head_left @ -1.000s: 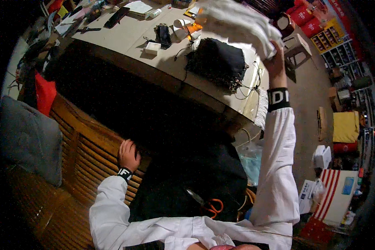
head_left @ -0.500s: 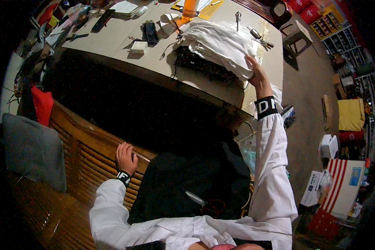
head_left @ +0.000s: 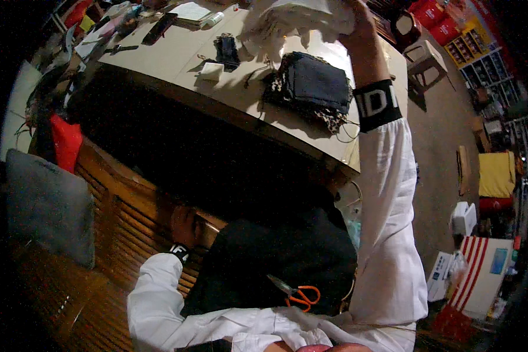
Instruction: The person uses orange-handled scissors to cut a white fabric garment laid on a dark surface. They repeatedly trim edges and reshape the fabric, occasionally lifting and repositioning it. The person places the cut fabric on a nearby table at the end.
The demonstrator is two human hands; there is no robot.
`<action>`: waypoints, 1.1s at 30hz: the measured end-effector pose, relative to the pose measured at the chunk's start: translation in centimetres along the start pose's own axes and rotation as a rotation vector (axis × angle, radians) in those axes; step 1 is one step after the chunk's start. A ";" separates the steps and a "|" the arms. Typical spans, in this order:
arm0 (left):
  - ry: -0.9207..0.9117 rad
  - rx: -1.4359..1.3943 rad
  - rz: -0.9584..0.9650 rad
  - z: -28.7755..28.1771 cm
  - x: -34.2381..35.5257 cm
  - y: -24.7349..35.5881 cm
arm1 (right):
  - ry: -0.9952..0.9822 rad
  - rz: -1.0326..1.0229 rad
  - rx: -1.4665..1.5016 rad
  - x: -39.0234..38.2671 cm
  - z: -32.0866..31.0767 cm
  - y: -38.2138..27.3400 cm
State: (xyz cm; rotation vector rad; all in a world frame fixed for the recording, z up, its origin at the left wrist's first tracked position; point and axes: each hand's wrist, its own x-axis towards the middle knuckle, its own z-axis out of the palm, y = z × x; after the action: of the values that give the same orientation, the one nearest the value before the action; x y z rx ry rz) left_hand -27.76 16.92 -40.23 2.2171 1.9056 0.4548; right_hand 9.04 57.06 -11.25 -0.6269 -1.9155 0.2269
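My right hand (head_left: 362,29) is closed on a white cloth (head_left: 299,17), raised above the far part of the table and partly cut off by the upper edge. Below it lies a stack of folded black cloth (head_left: 320,82), with leopard-patterned fabric showing along its edges and a thin cord beside it. My left hand (head_left: 188,226) rests in shadow on the wooden bench rail, fingers laid over it, with nothing seen in them. Scissors with orange handles (head_left: 303,298) lie on the black cloth (head_left: 234,258) over my lap.
On the table (head_left: 176,64) are a small white box (head_left: 212,71), a black pouch-like item (head_left: 226,50), a dark phone-like object (head_left: 159,28) and an open notebook (head_left: 189,13). A grey cushion (head_left: 50,205) leans on the bench at left. A stool (head_left: 425,58) stands right of the table.
My right hand has lifted the white cloth up and away, uncovering the folded black cloth. Shadow now covers my left hand, which stays on the bench. The scissors' orange handles now show clearly.
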 end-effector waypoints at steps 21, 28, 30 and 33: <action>0.040 -0.038 0.016 1.1 -0.4 -0.4 | 0.170 1.316 0.181 -18.0 -5.7 5.0; 0.058 -0.031 0.027 0.8 -0.4 0.1 | -0.127 0.464 -0.515 -17.4 0.7 -0.3; 0.061 -0.036 0.029 0.8 -0.5 0.0 | -0.156 0.379 -0.494 -16.5 3.6 -0.1; 0.053 -0.040 0.025 1.0 -0.6 -0.2 | -0.020 0.243 -0.552 -13.1 6.8 1.0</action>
State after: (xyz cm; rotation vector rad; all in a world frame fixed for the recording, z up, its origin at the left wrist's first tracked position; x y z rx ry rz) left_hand -27.70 16.46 -41.28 2.2281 1.8791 0.5556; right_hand 7.30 51.94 -25.03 -1.2298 -1.9233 -0.1547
